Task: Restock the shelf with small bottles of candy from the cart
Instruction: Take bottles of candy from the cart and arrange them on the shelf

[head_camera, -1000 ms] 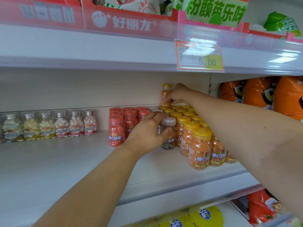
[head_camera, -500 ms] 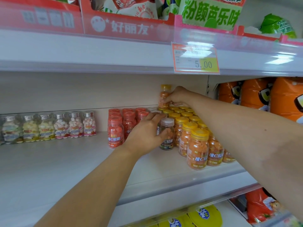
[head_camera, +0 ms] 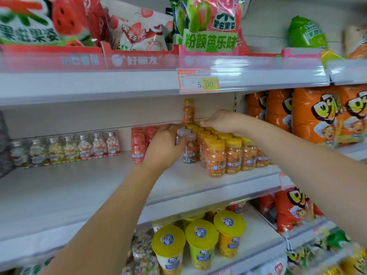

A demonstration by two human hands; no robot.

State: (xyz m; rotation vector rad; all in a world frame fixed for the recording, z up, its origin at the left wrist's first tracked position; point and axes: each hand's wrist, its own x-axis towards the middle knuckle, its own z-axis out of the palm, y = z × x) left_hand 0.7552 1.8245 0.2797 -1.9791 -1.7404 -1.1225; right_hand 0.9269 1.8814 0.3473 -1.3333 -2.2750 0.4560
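Nearest to me, on the lower shelf, I count three yellow-lidded cups. Above them both forearms reach in over the middle shelf.

The left hand is at the front of the bottle block, and its fingers curl round a clear-capped bottle that stands on the shelf between the red and the yellow groups. A second clear cap shows just behind it, blurred.

Right of that stand the yellow-capped bottles. I count four across the front, and the rows behind them are too tightly packed to count. Left of the hand are the red-capped bottles: one in front and at least four behind, partly hidden.

Further left, well apart, I count seven silver-capped bottles in one row. The leftmost ones are blurred.

At the back, the right hand lies over the rear yellow caps, its fingers pointing at the foot of one stacked bottle. That bottle stands upright on top of the back row. I cannot tell whether these fingers grip it or only lie beside it.

Beyond, on the right, are three orange bags. One price tag hangs on the shelf edge above.
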